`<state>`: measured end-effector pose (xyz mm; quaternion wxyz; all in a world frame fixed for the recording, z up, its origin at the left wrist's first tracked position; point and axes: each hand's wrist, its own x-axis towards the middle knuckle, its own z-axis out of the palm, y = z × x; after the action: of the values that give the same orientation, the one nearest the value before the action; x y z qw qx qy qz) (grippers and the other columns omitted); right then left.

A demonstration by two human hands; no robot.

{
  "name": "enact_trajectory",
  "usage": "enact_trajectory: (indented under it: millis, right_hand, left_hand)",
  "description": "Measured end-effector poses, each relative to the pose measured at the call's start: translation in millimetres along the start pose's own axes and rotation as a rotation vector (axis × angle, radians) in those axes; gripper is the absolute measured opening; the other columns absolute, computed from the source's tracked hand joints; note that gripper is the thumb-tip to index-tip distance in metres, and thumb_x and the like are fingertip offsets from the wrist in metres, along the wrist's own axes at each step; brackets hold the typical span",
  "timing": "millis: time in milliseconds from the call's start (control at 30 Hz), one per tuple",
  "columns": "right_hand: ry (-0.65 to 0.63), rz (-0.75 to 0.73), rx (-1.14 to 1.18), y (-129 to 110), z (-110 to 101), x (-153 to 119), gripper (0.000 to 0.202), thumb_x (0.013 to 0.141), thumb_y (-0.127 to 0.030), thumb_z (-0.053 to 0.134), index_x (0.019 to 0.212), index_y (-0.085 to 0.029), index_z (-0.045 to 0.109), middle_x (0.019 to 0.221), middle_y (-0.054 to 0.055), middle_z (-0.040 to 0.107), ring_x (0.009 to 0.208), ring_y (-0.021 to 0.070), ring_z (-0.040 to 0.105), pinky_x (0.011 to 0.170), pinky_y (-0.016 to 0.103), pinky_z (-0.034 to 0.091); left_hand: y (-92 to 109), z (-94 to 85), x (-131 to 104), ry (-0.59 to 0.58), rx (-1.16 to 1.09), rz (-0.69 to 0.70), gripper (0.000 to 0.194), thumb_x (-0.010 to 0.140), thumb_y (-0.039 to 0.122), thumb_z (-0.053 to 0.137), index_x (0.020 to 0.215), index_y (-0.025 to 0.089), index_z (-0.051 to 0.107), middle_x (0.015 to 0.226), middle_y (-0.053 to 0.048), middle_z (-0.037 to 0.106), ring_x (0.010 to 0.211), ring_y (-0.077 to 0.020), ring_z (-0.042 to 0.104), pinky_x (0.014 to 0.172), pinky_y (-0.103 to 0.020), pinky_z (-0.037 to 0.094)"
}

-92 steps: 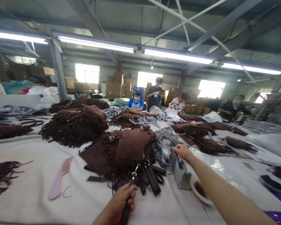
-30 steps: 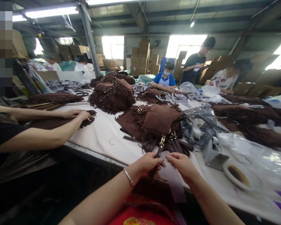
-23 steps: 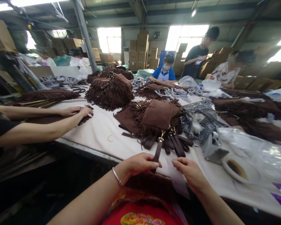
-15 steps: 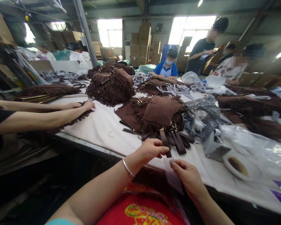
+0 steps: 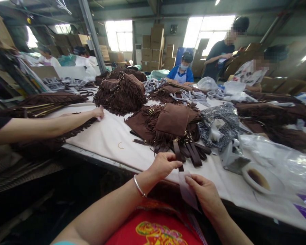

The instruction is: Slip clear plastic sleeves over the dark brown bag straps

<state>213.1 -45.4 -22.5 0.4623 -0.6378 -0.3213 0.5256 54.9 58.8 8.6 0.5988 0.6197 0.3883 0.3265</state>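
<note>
At the table's front edge, my left hand (image 5: 163,166) pinches a dark brown strap (image 5: 177,151) near its lower end. My right hand (image 5: 205,190) grips a thin whitish translucent strip (image 5: 186,193) between thumb and fingers. The strip's upper end meets the strap's end, and its lower part hangs past the table edge; whether the two are joined I cannot tell. The strap runs up to gold clasps beside a pile of brown fringed bags (image 5: 172,120). More brown straps (image 5: 195,154) lie just right of it.
A tape roll (image 5: 257,178) and a metal dispenser (image 5: 234,158) sit to my right, beside clear plastic (image 5: 277,153). A co-worker's arm (image 5: 53,126) reaches in from the left over brown fringe. Fringed bags (image 5: 119,90) are heaped farther back.
My hands stay almost in place, with the left fingers shifting slightly on the strap. At left, the co-worker's two arms showed before; now one shows, its hand lifted a little.
</note>
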Motion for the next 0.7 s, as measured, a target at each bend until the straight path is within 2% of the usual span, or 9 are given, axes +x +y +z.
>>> enact_trajectory:
  millis: [167,300,367,433,500,567,633,700]
  right_hand:
    - [0.003,-0.033,0.040,0.9,2.5,2.2,0.036,0.068,-0.048,0.075,0.091,-0.020,0.076,0.078,0.003,0.074,0.074,0.0223,0.064,0.066,0.030,0.049]
    - [0.006,-0.095,0.097,-3.3,9.1,9.1,0.039,0.065,-0.043,0.080,0.095,-0.019,0.075,0.088,0.005,0.075,0.085,0.0238,0.066,0.077,0.032,0.050]
    - [-0.011,-0.073,0.165,-7.0,11.1,10.6,0.037,0.063,-0.040,0.081,0.091,-0.017,0.075,0.081,0.005,0.074,0.077,0.0219,0.066,0.071,0.031,0.050]
    - [-0.074,0.006,0.286,-10.9,10.7,8.4,0.032,0.063,-0.038,0.081,0.085,-0.016,0.073,0.071,0.004,0.072,0.063,0.0186,0.064,0.061,0.029,0.050]
    - [-0.136,0.091,0.401,-14.1,8.0,2.4,0.028,0.064,-0.036,0.081,0.080,-0.015,0.071,0.066,0.003,0.070,0.055,0.0159,0.061,0.055,0.027,0.048]
    - [-0.167,0.155,0.458,-15.9,4.4,-5.7,0.027,0.064,-0.033,0.082,0.078,-0.014,0.069,0.062,0.003,0.068,0.051,0.0141,0.059,0.051,0.025,0.046]
    - [-0.173,0.186,0.464,-15.5,1.6,-14.0,0.026,0.064,-0.032,0.082,0.078,-0.014,0.068,0.059,0.002,0.066,0.049,0.0127,0.057,0.049,0.023,0.044]
    - [-0.178,0.195,0.455,-13.0,0.4,-21.1,0.026,0.066,-0.033,0.081,0.078,-0.014,0.067,0.059,0.002,0.065,0.048,0.0121,0.057,0.048,0.023,0.044]
  left_hand:
    - [0.3,7.5,-1.3,-0.025,-0.055,0.020,0.019,0.069,0.027,0.069,0.082,0.013,0.073,0.079,-0.003,0.069,0.074,-0.0162,0.058,0.069,-0.026,0.043]
    - [-4.6,16.0,-6.4,0.000,-0.042,-0.069,0.016,0.067,0.028,0.070,0.072,0.012,0.070,0.065,0.001,0.061,0.062,-0.0118,0.050,0.059,-0.024,0.036]
    - [-6.4,16.5,-8.6,-0.004,-0.087,-0.144,0.019,0.066,0.031,0.072,0.066,0.013,0.065,0.059,0.003,0.054,0.058,-0.0098,0.045,0.057,-0.024,0.035]
    - [-6.3,12.1,-6.0,-0.074,-0.241,-0.267,0.025,0.066,0.036,0.074,0.070,0.014,0.063,0.063,0.003,0.056,0.059,-0.0100,0.049,0.061,-0.024,0.039]
    - [-4.2,3.9,4.7,-0.185,-0.456,-0.433,0.033,0.070,0.045,0.071,0.080,0.014,0.064,0.075,-0.002,0.064,0.067,-0.0132,0.057,0.068,-0.028,0.045]
    - [-1.2,-3.9,23.3,-0.237,-0.611,-0.574,0.042,0.079,0.055,0.059,0.086,0.013,0.063,0.085,-0.008,0.067,0.075,-0.0171,0.063,0.074,-0.033,0.049]
    - [2.1,-7.0,46.1,-0.236,-0.657,-0.631,0.049,0.086,0.058,0.047,0.085,0.012,0.063,0.088,-0.011,0.069,0.078,-0.0197,0.065,0.076,-0.036,0.051]
    - [5.4,-3.8,67.9,-0.188,-0.657,-0.610,0.045,0.089,0.055,0.046,0.083,0.012,0.062,0.090,-0.011,0.069,0.077,-0.0200,0.067,0.075,-0.037,0.052]
